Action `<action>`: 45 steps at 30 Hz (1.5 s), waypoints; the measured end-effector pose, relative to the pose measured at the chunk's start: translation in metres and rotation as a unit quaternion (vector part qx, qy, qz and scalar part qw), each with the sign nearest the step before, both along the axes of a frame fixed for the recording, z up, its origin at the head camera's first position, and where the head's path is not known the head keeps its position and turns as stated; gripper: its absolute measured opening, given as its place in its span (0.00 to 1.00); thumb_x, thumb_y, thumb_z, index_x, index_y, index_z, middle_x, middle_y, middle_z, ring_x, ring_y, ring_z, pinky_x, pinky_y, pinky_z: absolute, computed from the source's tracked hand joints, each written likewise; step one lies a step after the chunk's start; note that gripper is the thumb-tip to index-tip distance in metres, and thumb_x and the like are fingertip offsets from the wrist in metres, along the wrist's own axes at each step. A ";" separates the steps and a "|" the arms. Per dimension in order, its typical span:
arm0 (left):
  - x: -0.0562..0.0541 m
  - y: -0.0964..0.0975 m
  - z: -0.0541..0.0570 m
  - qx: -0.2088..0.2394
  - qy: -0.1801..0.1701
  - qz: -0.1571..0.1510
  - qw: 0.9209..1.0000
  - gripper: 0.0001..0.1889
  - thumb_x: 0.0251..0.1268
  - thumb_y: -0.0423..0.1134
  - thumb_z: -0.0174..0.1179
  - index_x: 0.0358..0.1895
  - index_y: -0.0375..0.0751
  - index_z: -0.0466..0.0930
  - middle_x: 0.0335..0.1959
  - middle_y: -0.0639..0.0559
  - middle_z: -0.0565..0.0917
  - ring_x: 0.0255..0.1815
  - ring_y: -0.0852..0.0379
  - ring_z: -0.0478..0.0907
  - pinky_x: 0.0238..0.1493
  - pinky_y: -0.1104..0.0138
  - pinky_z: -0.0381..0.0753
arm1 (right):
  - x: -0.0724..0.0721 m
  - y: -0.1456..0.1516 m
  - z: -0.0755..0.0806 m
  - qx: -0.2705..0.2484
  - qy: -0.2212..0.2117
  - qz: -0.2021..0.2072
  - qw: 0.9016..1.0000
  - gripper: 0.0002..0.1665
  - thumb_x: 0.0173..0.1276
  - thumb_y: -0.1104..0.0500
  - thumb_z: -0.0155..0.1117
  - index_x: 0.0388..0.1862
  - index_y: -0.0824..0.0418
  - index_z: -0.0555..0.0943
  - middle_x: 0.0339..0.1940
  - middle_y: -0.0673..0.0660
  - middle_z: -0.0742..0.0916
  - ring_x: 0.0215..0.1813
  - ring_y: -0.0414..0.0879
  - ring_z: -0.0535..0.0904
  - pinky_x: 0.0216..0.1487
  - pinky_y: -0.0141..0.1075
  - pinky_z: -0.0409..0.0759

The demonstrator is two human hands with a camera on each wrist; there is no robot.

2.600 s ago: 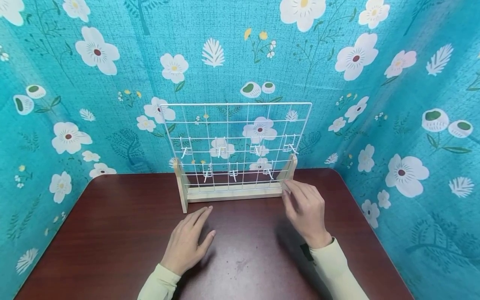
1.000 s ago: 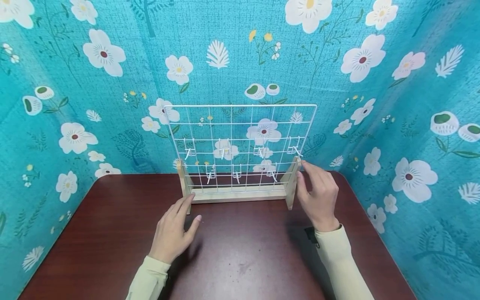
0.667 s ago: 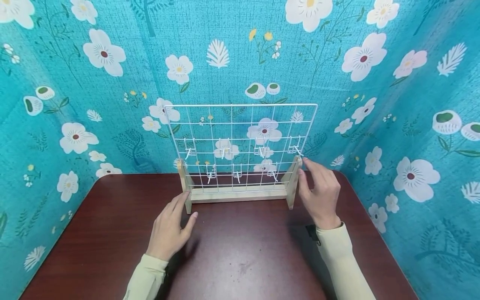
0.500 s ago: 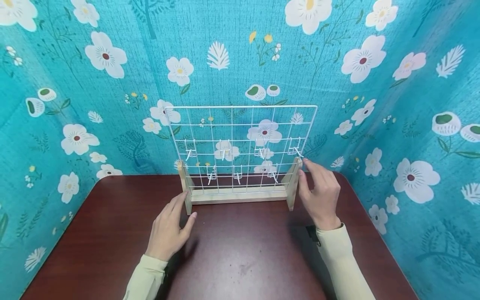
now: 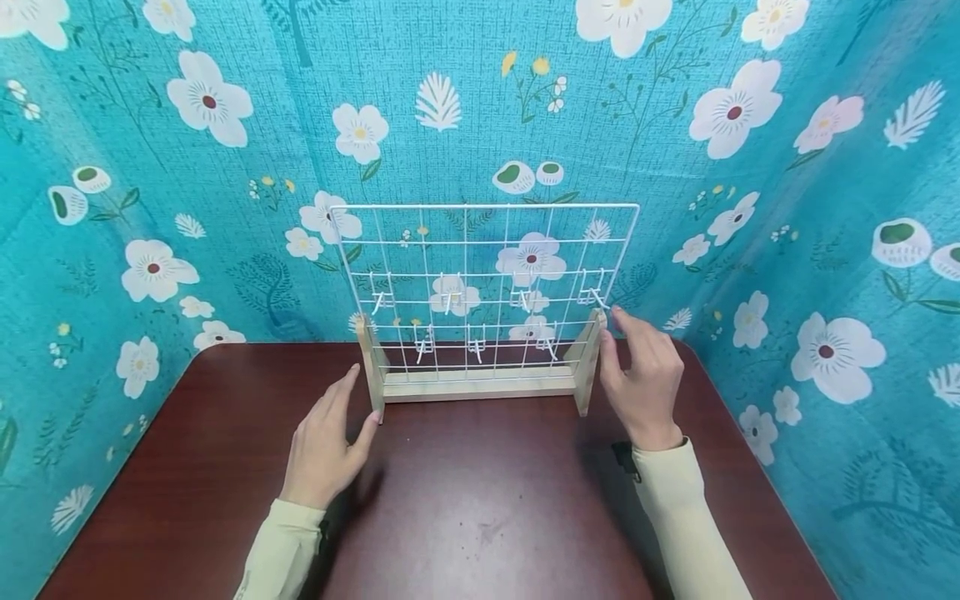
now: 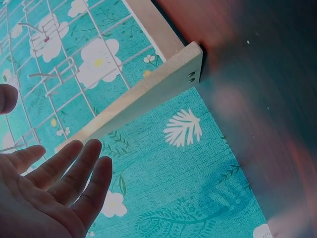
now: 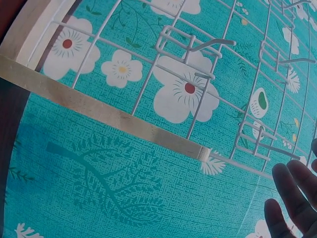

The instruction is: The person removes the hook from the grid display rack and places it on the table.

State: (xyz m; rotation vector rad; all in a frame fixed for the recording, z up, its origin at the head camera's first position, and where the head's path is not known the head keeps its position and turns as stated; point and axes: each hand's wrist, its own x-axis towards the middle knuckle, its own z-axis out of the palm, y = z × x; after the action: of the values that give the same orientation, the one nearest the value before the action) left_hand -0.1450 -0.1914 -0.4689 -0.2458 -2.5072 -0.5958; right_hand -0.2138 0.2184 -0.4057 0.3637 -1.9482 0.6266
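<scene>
A white wire grid rack (image 5: 465,242) stands upright in a pale wooden stand (image 5: 480,387); several white hooks (image 5: 475,346) hang on its lower half in two rows. Just left of the stand's left upright (image 5: 369,367) is my left hand (image 5: 321,442), fingers extended and apart from the wood. The left wrist view shows that hand (image 6: 64,188) with nothing in its grasp. Beside the right upright (image 5: 591,362) hovers my right hand (image 5: 645,379), fingers loosely bent and holding nothing. Its fingertips (image 7: 285,176) appear near the grid's side edge in the right wrist view; contact cannot be told.
The rack stands near the back of a dark reddish-brown table (image 5: 480,500). A turquoise curtain (image 5: 262,167) with white flowers hangs behind and along both sides. Small marks (image 5: 480,537) dot the tabletop near the front.
My left hand has moved left, away from the stand's left upright. Earlier my right hand moved from the stand's front right corner to the outside of the right upright. The hooks look unchanged.
</scene>
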 end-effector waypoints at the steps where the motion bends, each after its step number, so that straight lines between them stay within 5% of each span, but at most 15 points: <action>1: -0.001 -0.001 0.000 0.001 0.000 0.000 1.000 0.42 0.66 0.45 0.69 0.82 0.46 0.62 0.68 0.36 0.80 0.63 0.36 0.82 0.57 0.40 0.84 | 0.000 0.000 0.000 0.000 0.000 0.000 1.000 0.21 0.67 0.65 0.72 0.58 0.69 0.85 0.47 0.69 0.91 0.45 0.66 0.88 0.47 0.59 0.84; 45: -0.039 -0.014 -0.001 0.042 -0.017 0.030 0.999 0.39 0.72 0.47 0.63 0.83 0.47 0.59 0.70 0.35 0.78 0.61 0.32 0.82 0.54 0.36 0.83 | -0.014 -0.002 0.001 -0.008 0.004 0.000 1.000 0.19 0.69 0.64 0.71 0.57 0.68 0.86 0.44 0.68 0.91 0.43 0.65 0.88 0.43 0.58 0.82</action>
State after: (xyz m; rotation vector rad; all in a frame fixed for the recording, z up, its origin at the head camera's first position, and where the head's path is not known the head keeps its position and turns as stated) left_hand -0.1839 -0.2059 -0.4698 -0.1306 -2.5064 -0.6846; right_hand -0.2273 0.2169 -0.4050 0.3556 -1.9349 0.6407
